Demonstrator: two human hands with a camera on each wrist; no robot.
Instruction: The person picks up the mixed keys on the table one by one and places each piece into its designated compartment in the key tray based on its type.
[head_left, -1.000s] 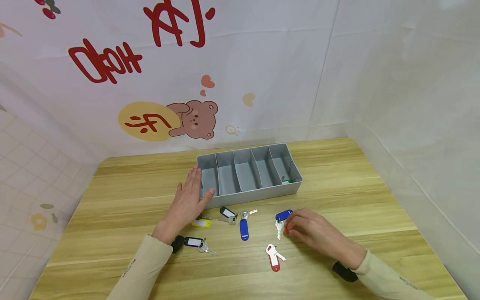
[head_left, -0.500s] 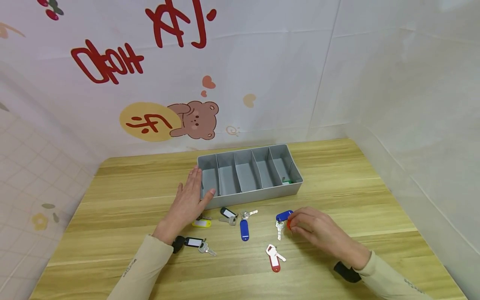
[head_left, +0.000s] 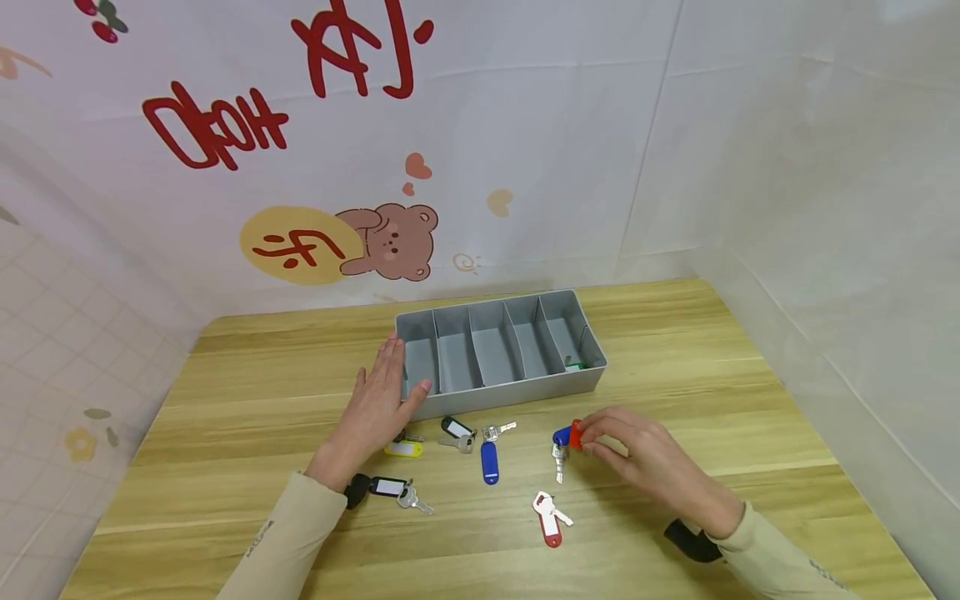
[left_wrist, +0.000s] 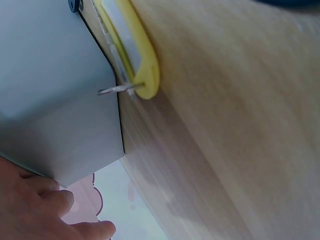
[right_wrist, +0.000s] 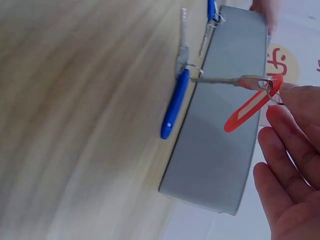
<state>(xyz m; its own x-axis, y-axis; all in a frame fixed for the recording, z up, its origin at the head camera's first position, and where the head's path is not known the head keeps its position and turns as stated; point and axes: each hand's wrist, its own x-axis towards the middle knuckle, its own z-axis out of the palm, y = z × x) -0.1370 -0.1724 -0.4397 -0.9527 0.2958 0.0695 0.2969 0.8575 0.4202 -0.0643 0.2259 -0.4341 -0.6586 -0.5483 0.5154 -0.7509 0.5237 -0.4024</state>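
Note:
A grey box [head_left: 502,392] with several compartments stands near the wall. My left hand [head_left: 367,412] rests against its left end, fingers straight and thumb over the front rim. Between thumb and index finger, my right hand [head_left: 637,454] pinches the ring end of an orange-red key tag [right_wrist: 245,112]; a key [right_wrist: 220,80] hangs off the same ring. The raised tag overlaps a blue key tag [head_left: 562,436] whose key [head_left: 558,462] lies on the table. Close below the left hand is a yellow key tag [left_wrist: 150,65], beside the box.
More tagged keys lie in front of the box: a blue tag [head_left: 490,463], a black tag [head_left: 456,427], another black tag [head_left: 387,487] by the left wrist, and a red tag [head_left: 551,529] nearer the front. Something green [head_left: 574,367] sits in the rightmost compartment.
The right hand has lifted the orange-red tag with its key off the table beside the blue tag, so more of it shows. The left hand stays against the box.

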